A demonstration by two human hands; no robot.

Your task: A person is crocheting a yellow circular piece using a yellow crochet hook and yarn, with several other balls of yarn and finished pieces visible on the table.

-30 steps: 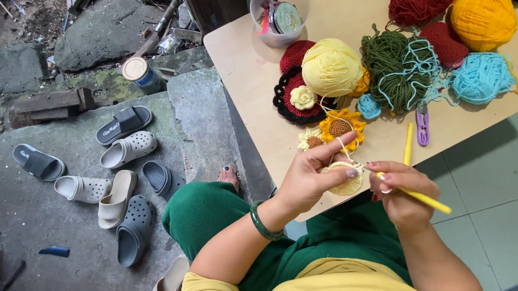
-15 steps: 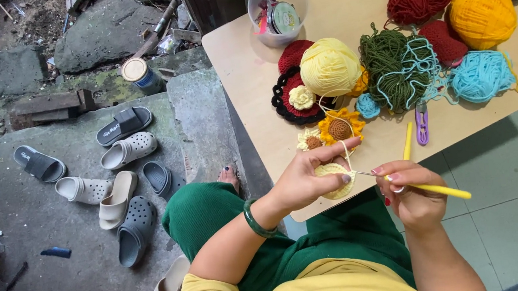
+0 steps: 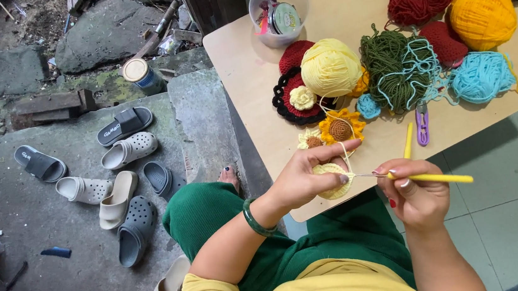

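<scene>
At table's near edge (image 3: 315, 206): left hand (image 3: 303, 176) pinching pale yellow crochet piece (image 3: 333, 181) steady, right hand (image 3: 417, 193) gripping yellow crochet hook (image 3: 430, 178), tip at its rim to work stitches

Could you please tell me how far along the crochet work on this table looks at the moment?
Done: a sunflower, a small cream flower and a red and black piece lie finished on the table. In hand: the left hand holds a pale yellow piece, still small, while the right hand works it with a yellow hook. Left: the yarn balls look largely full.
</scene>
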